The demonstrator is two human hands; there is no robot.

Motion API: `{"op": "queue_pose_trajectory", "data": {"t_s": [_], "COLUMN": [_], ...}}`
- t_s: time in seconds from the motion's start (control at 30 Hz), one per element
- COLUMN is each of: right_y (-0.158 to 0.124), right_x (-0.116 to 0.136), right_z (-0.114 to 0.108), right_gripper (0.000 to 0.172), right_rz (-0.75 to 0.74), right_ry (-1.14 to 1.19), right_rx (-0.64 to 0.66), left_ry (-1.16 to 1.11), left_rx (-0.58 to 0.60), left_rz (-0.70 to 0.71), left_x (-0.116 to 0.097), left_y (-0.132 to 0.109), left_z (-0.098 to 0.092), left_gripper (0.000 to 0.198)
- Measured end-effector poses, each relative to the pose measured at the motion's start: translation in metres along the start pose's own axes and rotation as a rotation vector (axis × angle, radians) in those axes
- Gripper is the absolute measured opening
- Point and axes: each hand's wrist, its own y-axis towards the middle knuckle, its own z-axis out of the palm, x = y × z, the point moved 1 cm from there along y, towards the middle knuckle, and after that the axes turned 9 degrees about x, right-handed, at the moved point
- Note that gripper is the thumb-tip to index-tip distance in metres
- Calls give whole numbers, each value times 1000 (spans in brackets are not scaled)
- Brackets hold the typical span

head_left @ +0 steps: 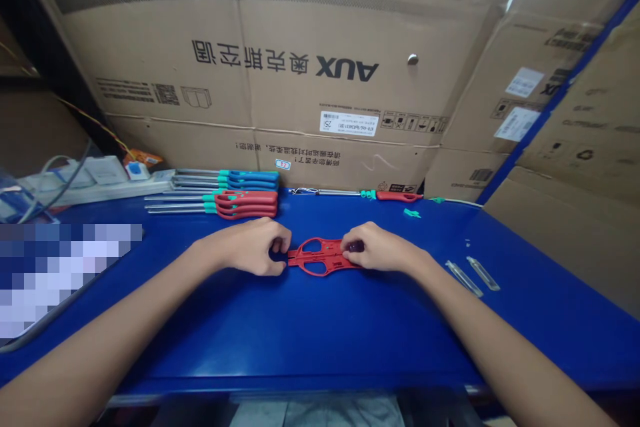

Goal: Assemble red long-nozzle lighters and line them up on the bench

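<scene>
Two red plastic lighter casing halves [320,256] lie side by side on the blue table, inner faces up, their looped trigger guards outward. My right hand [373,247] is closed over their handle end at the right. Something dark shows between its fingers, too shaded to name. At the narrow left end of the halves, my left hand [263,247] curves with thumb and forefinger apart. Nothing shows between them, and whether a fingertip touches the plastic is unclear.
Finished-looking long lighters, blue [250,180] and red [247,203], are stacked at the back left. Another red lighter [397,196] lies by the cardboard wall [280,100]. Clear tubes [483,273] and a green part [413,213] are on the right. A power strip [110,187] sits left.
</scene>
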Motion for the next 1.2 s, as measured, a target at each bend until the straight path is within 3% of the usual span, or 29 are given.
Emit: {"op": "queue_pose_trajectory", "data": {"t_s": [0.37,0.63,0.93,1.2], "right_y": [0,0,1,1], "right_x": [1,2,0,1], "right_z": [0,0,1,1], "right_gripper": [18,18,19,18], "right_rz": [8,1,-5,-2], "right_ry": [-21,-30,-30,-22], "right_rx": [-2,2,13,10], "left_ry": [-33,-46,-35,-28], "left_rx": [-17,-21,-14,-8], "left_rz": [18,104,41,87], "left_x": [-2,-1,2,3], "left_y": [1,5,9,9], "left_z": [-1,4,6,8], "left_gripper": [13,15,18,18]}}
